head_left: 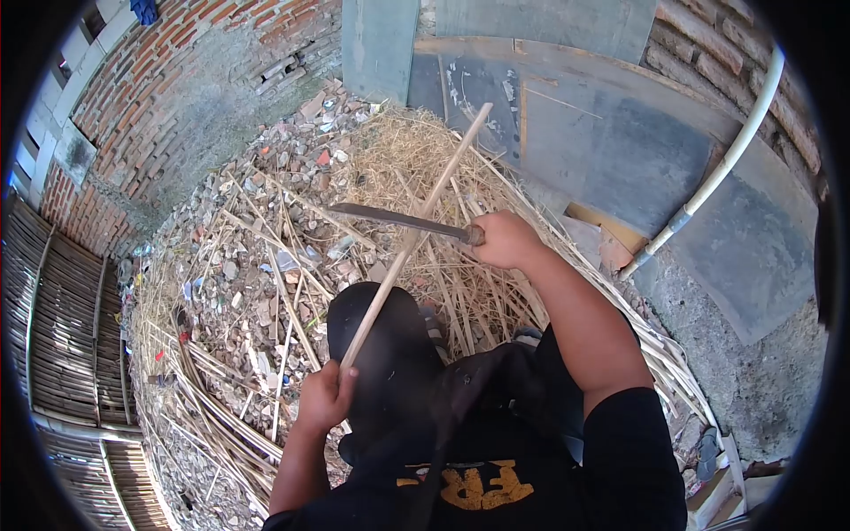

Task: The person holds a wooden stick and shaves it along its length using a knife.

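1. Black shirt (531,442) with yellow letters fills the near middle.
2. Left hand (326,396), near left: fingers clamped on the near end of 1 long wooden strip (390,279), which slants toward the far middle.
3. Right hand (506,241), right of the strip: fingers closed around the handle of 1 knife (403,219); its blade points left and crosses the strip.
4. Loose sticks (212,398) lie on rubble (235,296) at left; straw (381,159) lies farther off, grey boards (620,150) far right.
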The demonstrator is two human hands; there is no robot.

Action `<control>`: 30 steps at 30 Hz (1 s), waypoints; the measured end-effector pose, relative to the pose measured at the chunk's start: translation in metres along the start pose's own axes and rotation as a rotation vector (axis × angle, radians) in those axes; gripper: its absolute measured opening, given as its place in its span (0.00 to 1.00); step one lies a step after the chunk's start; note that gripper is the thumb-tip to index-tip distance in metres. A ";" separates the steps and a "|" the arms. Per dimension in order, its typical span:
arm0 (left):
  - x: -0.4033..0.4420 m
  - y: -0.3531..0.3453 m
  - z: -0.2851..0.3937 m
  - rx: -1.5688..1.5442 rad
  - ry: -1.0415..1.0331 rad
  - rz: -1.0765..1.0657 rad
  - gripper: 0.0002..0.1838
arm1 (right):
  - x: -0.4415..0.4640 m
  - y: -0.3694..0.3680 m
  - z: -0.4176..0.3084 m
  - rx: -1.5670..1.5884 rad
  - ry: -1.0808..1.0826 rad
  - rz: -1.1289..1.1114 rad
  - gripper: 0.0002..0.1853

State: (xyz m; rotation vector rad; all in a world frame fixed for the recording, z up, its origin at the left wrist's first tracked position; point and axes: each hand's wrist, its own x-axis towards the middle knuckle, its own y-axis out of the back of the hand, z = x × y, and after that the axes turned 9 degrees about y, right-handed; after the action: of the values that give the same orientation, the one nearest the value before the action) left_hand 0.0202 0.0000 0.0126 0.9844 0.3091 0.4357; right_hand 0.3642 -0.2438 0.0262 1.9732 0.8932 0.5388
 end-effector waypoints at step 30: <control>0.000 0.003 -0.002 0.019 0.002 -0.012 0.22 | -0.014 0.001 -0.027 -0.118 0.186 -0.080 0.10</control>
State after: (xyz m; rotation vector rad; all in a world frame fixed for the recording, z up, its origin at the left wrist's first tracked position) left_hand 0.0188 0.0027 0.0141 1.0003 0.3214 0.4233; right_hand 0.3379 -0.2403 0.0407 1.7941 1.0262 0.7205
